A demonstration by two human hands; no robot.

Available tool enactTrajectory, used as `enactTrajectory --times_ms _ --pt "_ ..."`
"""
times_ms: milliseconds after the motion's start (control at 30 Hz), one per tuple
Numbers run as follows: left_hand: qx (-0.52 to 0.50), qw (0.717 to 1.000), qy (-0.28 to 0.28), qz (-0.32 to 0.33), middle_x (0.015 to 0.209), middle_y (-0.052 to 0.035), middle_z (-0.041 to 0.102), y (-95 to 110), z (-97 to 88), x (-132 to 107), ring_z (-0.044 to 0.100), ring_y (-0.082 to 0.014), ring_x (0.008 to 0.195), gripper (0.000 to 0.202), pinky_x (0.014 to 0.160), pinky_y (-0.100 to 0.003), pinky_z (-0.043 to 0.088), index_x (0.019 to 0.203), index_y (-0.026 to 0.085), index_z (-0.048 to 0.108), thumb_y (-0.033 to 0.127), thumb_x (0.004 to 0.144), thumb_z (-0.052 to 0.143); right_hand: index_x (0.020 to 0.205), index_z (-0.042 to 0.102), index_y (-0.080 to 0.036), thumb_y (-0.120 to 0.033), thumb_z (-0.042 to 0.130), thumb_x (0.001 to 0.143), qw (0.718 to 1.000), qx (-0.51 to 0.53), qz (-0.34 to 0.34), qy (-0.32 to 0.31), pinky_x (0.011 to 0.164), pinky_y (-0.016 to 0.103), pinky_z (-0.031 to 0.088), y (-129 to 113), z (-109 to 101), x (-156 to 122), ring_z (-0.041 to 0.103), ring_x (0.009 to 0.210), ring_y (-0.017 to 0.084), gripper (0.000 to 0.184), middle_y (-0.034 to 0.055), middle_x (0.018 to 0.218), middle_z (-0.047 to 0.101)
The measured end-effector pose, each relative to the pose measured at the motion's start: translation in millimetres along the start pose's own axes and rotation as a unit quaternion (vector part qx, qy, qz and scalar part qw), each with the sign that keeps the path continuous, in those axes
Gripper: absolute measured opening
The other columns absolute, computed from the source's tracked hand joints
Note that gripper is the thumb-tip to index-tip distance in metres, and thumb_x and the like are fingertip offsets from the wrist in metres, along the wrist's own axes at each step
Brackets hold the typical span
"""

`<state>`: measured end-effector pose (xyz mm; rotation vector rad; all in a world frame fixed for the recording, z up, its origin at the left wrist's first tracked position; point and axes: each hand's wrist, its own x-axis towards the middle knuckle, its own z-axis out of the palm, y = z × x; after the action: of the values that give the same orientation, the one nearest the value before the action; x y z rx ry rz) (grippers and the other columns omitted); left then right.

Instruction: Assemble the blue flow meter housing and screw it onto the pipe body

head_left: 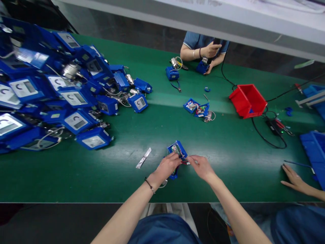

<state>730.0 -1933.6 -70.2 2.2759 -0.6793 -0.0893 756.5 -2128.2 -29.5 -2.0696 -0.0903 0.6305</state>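
An opened blue meter housing lies on the green table in front of me, with circuit boards and thin wires inside. My left hand is closed over the middle of it, fingertips at the wires, and covers part of the lower half. From the right, my right hand has thumb and forefinger pinched at red wires that end in a white piece, beside the housing's edge. What exactly is between those fingertips is partly hidden. Left of the housing lies a silvery strip.
Many blue meters are heaped on the left. Farther back lie another opened meter, cutting pliers and a red bin. A co-worker's hands hold a meter across the table; another person's hand rests at right.
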Motion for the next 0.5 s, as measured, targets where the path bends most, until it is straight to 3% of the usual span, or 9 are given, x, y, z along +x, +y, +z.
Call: enactTrajectory --times_ms 100,300,400,500 --pt "0.04 0.998 -0.022 0.031 0.092 -0.0074 0.059 0 -2.9 -2 0.054 -0.0207 0.091 0.021 0.083 -0.034 0.046 0.095 0.017 0.063 0.016 0.092 0.042 0.063 0.065 -0.019 -0.056 0.054 0.078 0.992 0.05 0.084 -0.082 0.082 0.039 0.045 5 7 5 0.061 0.077 0.022 0.042 0.0048 0.068 0.066" --pt "0.096 0.993 -0.048 0.052 0.087 -0.0074 0.058 0 -2.1 -4 0.053 -0.021 0.086 0.02 0.083 -0.035 0.046 0.095 0.016 0.06 0.011 0.091 0.042 0.089 0.059 -0.018 -0.062 0.052 0.078 0.938 0.202 0.204 -0.192 0.063 0.028 0.051 20 14 8 0.066 0.069 0.015 0.046 0.007 0.082 0.07" --pt "0.106 0.991 -0.056 0.057 0.088 -0.0084 0.059 0 -1.6 -4 0.053 -0.0221 0.088 0.02 0.084 -0.036 0.046 0.096 0.015 0.06 0.009 0.09 0.042 0.088 0.058 -0.018 -0.06 0.058 0.076 0.921 0.237 0.222 -0.215 0.05 0.021 0.044 23 13 8 0.06 0.059 0.011 0.044 0.0034 0.075 0.066" --pt "0.104 0.991 -0.064 0.058 0.092 -0.0093 0.059 1 -2.7 -2 0.054 -0.0234 0.091 0.02 0.086 -0.036 0.045 0.098 0.014 0.06 0.008 0.088 0.044 0.083 0.063 -0.016 -0.058 0.06 0.075 0.935 0.206 0.199 -0.208 0.041 0.019 0.03 25 14 9 0.048 0.049 0.008 0.042 0.0001 0.064 0.058"
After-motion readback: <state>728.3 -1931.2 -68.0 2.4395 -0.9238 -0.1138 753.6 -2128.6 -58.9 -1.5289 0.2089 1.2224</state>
